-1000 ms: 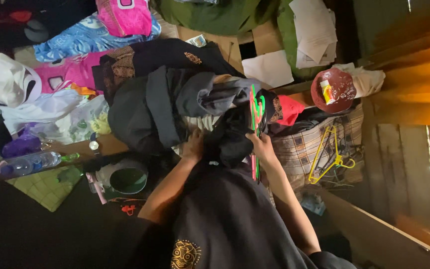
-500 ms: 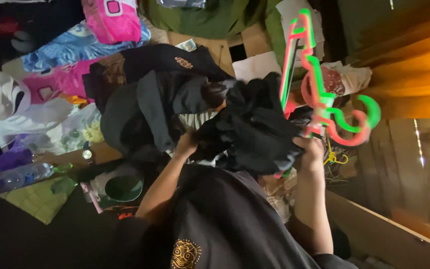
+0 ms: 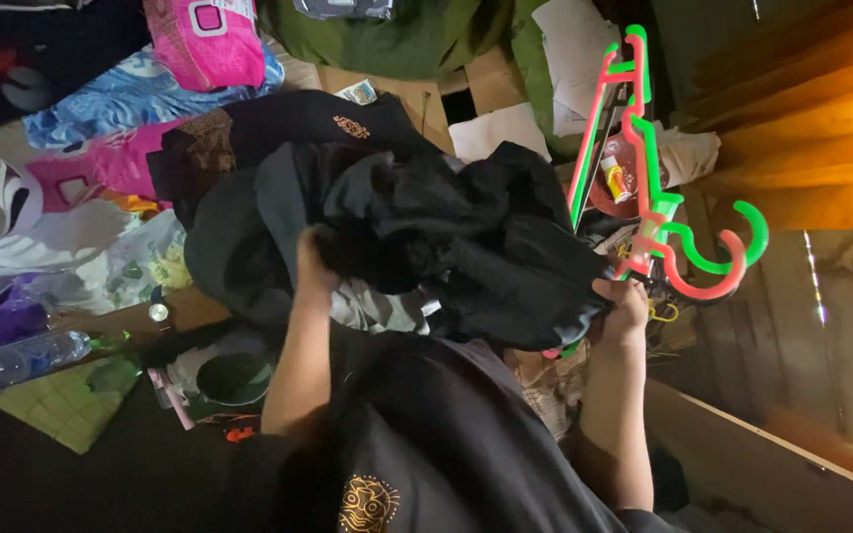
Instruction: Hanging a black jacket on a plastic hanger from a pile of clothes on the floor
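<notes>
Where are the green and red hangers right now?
In the head view, right of centre: the hangers are raised in the right hand, beside the black garment.

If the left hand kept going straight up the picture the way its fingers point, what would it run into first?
The left hand is already pressed into the black garment that it lifts with the right hand. Straight on, it would push deeper into that cloth; beyond lies the dark clothing pile, though depth is unclear.

Dim room on my feed. Warm orange light on wooden plank wall at 3 o'clock, thin bright slits between boards. Pale wooden ledge runs toward 5 o'clock. Flattened cardboard at 12 o'clock. Dark floor at 8 o'clock, mostly in shadow.
</notes>
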